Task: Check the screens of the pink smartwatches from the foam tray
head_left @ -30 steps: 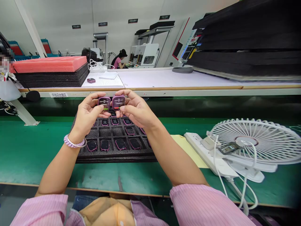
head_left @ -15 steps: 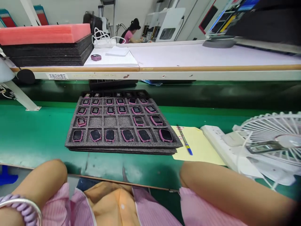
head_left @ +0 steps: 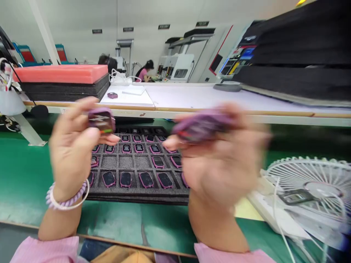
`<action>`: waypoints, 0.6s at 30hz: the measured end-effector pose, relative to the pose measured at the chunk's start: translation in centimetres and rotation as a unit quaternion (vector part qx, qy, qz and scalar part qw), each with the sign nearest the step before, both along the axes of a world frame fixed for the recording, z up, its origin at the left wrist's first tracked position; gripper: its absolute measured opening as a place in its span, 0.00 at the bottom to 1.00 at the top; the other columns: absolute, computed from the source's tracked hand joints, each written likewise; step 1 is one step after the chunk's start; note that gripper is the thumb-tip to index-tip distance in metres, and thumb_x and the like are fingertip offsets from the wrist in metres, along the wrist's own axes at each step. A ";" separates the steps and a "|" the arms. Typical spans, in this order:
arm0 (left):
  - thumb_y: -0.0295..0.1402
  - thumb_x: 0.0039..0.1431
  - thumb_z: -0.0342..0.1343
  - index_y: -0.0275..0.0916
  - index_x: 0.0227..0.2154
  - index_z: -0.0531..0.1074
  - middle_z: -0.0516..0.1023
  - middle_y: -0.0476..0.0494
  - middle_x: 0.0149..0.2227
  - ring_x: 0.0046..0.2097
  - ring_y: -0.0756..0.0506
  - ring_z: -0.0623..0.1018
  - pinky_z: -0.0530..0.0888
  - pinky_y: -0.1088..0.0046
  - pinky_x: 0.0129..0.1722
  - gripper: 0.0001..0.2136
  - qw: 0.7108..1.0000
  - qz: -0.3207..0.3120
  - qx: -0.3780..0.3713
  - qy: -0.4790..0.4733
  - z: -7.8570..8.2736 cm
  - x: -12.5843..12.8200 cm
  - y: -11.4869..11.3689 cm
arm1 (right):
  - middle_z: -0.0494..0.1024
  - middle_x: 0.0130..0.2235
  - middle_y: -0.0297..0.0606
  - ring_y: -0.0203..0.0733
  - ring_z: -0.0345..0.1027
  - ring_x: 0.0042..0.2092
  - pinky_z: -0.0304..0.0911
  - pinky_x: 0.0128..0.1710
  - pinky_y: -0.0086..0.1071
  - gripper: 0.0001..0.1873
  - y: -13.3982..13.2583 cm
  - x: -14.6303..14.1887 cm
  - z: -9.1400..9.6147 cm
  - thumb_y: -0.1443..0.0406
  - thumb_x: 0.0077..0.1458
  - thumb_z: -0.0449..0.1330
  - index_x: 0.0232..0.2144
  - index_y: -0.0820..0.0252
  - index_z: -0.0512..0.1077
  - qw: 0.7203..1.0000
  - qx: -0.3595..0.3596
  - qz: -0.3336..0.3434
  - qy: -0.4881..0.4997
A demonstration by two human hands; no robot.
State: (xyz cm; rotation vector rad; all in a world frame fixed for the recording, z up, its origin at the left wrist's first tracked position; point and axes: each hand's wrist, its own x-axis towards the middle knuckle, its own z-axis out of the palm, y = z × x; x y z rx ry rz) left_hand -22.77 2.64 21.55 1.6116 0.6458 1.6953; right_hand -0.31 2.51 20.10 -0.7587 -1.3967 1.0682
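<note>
My left hand (head_left: 74,146) is closed on a purple smartwatch body (head_left: 101,121), its lit screen turned toward me. My right hand (head_left: 222,160), smeared by motion, grips another purple watch body (head_left: 201,127), also showing a screen with some colour on it. Both are held up above a grey foam tray (head_left: 135,191) on the green bench. Rows of purple-framed watch bodies lie in the tray's compartments, some with text on their screens, the front row dark. Several compartments in the second row from the front hold no watch. My hands hide parts of the tray's sides.
A white fan (head_left: 309,190) lies at the right near a power strip and yellow paper (head_left: 248,208). Above the tray runs a shelf (head_left: 178,95) with pink foam (head_left: 63,75), a notebook and black foam stacks. Another person (head_left: 142,73) sits far back.
Both hands have come up into view, each holding a watch body above the tray. The camera has tilted upward, so more of the far wall shows.
</note>
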 end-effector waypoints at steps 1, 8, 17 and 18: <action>0.32 0.64 0.64 0.49 0.55 0.74 0.80 0.48 0.45 0.37 0.49 0.82 0.86 0.74 0.36 0.17 1.000 -0.009 -0.007 -0.007 -0.2 0.5 0.8 | 0.78 0.51 0.46 0.53 0.79 0.41 0.77 0.33 0.43 0.33 0.6 -0.4 -0.2 0.37 0.64 0.57 0.60 0.48 0.66 0.999 0.007 0.017 0.039; 0.27 0.54 0.66 0.37 0.56 0.70 0.80 0.46 0.43 0.31 0.54 0.80 0.82 0.81 0.34 0.26 0.989 -0.097 -0.110 0.030 -2.6 3.3 4.9 | 0.80 0.39 0.32 0.35 0.76 0.33 0.73 0.35 0.29 0.33 5.5 -1.3 -2.1 0.65 0.50 0.71 0.57 0.55 0.66 0.978 -0.044 0.125 0.162; 0.26 0.52 0.67 0.38 0.54 0.70 0.80 0.46 0.42 0.34 0.52 0.82 0.84 0.80 0.37 0.25 0.991 -0.094 -0.096 0.006 -3.1 3.8 4.8 | 0.77 0.39 0.30 0.35 0.74 0.33 0.74 0.37 0.31 0.38 5.4 -1.3 -2.4 0.68 0.46 0.69 0.60 0.53 0.65 0.985 -0.020 0.108 0.134; 0.26 0.52 0.66 0.38 0.54 0.70 0.81 0.46 0.43 0.34 0.52 0.83 0.84 0.79 0.38 0.25 0.991 -0.095 -0.097 0.007 -3.1 3.8 4.9 | 0.77 0.39 0.30 0.35 0.74 0.33 0.74 0.37 0.32 0.37 5.5 -1.3 -2.4 0.68 0.46 0.68 0.59 0.53 0.65 0.986 -0.018 0.103 0.131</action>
